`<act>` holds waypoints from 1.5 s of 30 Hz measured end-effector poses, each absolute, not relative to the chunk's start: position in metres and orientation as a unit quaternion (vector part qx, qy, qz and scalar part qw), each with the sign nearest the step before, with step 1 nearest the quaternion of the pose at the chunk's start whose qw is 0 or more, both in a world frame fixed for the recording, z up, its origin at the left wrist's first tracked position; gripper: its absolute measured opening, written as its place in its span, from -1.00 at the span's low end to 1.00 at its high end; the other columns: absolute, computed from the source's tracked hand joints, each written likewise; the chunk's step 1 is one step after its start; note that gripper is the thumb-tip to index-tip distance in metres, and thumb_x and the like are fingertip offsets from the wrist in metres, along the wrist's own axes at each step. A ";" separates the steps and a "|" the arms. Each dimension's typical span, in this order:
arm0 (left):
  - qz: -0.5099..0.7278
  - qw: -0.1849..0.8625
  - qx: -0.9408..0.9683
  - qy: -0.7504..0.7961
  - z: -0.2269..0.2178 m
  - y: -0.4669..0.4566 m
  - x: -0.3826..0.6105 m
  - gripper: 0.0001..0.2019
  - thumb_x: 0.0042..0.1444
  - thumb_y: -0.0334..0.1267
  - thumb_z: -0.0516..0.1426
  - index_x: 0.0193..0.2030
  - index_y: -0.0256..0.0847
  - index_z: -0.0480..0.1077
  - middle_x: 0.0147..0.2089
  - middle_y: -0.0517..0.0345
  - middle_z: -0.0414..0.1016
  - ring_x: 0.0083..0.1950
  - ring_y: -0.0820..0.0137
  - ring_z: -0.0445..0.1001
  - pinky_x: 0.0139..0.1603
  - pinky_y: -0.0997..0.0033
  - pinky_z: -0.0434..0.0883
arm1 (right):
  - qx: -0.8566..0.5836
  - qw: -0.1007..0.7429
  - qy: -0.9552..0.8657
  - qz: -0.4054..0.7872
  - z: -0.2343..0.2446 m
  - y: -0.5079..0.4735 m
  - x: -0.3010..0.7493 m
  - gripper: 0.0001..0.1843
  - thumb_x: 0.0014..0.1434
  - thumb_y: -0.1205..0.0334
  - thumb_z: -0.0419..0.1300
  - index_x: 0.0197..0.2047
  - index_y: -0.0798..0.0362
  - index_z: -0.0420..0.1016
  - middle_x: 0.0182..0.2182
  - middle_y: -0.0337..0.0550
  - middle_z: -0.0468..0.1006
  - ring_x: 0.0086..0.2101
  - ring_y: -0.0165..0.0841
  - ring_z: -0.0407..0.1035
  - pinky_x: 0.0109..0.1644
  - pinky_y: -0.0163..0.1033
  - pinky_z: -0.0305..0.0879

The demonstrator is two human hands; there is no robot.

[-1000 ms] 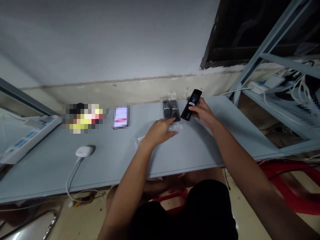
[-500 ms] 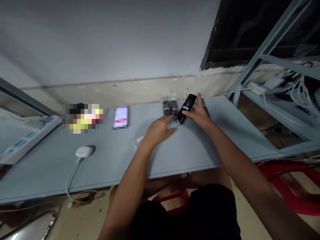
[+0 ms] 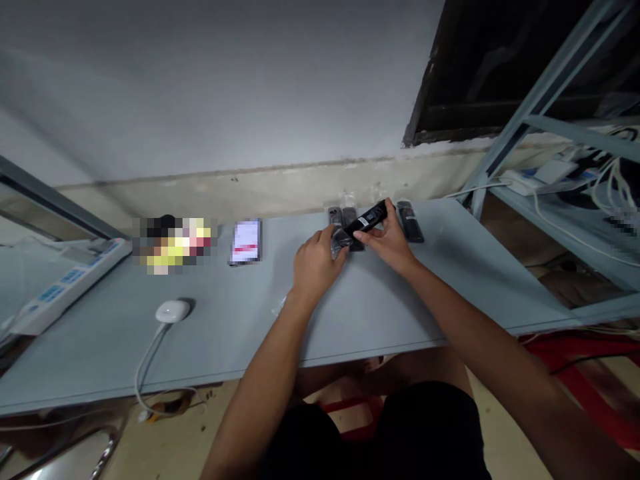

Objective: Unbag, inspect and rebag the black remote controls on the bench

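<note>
My right hand (image 3: 387,237) grips a slim black device (image 3: 370,219), which looks like a remote control with a white label on its back, tilted with its far end up to the right. At its lower left end, my left hand (image 3: 320,260) pinches a clear plastic bag (image 3: 341,241) that meets or covers that end; how far is hard to tell. Behind the hands lie similar black devices in clear bags, one (image 3: 335,215) at the left and another (image 3: 349,215) beside it, partly hidden. One more bagged device (image 3: 410,221) rests right of my right hand.
A phone with a lit screen (image 3: 246,241) lies left on the grey table (image 3: 380,313). Nearer stands a white rounded gadget (image 3: 173,311) with a cable over the front edge. Power strips (image 3: 70,287) and a rack (image 3: 530,127) flank the table. A pixelated item (image 3: 175,245) sits back left.
The device has tilted flatter, and its lower end has come to the bag at my left hand. My right hand has shifted slightly left, uncovering the bagged device to its right.
</note>
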State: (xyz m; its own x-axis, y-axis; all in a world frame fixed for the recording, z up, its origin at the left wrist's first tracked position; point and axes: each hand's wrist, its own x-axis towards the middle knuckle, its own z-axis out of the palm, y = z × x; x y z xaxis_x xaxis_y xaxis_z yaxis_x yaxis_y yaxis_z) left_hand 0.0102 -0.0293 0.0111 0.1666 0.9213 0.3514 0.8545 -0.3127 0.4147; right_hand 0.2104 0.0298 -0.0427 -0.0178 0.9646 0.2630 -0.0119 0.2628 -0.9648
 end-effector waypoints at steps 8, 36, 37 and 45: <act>0.259 0.059 0.784 0.560 0.007 -0.029 0.016 -0.41 0.30 -0.15 0.26 0.43 -0.18 0.31 0.21 -0.20 0.58 0.15 -0.02 0.58 0.16 0.03 0.49 | -0.437 0.535 -0.581 0.429 -0.044 0.026 0.208 0.59 -0.01 -0.02 0.58 0.64 -0.30 -0.60 0.32 0.15 0.31 -0.01 -0.06 0.54 -0.05 0.02 0.65; 0.371 0.542 0.606 0.449 -0.006 -0.007 0.005 -0.66 0.20 0.01 0.28 -0.17 -0.27 0.63 -0.30 0.08 0.58 -0.27 0.38 0.49 -0.28 0.41 0.34 | -0.367 0.462 -0.629 0.506 -0.028 0.025 0.234 -0.04 0.09 -0.02 0.52 0.49 -0.28 0.28 0.09 -0.08 0.63 -0.16 -0.22 0.56 -0.04 -0.01 0.55; 0.380 0.547 0.595 0.450 -0.007 -0.007 0.006 -0.66 0.18 0.00 0.29 -0.17 -0.28 0.63 -0.31 0.09 0.57 -0.29 0.40 0.47 -0.29 0.41 0.34 | -0.366 0.465 -0.630 0.503 -0.029 0.025 0.233 -0.03 0.08 -0.02 0.53 0.49 -0.28 0.28 0.08 -0.09 0.63 -0.18 -0.24 0.55 -0.03 0.00 0.55; 0.395 0.588 0.542 0.452 -0.012 -0.003 0.005 -0.60 0.00 0.04 0.42 -0.24 -0.30 0.61 -0.38 0.12 0.54 -0.38 0.47 0.38 -0.27 0.40 0.34 | -0.365 0.468 -0.637 0.492 -0.024 0.024 0.231 -0.20 0.05 -0.05 0.53 0.33 -0.20 0.45 -0.15 -0.18 0.63 -0.25 -0.26 0.52 -0.08 -0.07 0.50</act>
State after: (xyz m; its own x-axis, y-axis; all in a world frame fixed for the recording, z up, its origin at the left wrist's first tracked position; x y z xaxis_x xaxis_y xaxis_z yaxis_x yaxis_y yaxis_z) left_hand 0.0048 -0.0032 -0.0118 0.2786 0.9548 -0.1035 0.0256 0.1003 0.9946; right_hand 0.2313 0.0236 -0.0239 -0.2965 0.9252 0.2369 0.0038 0.2493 -0.9684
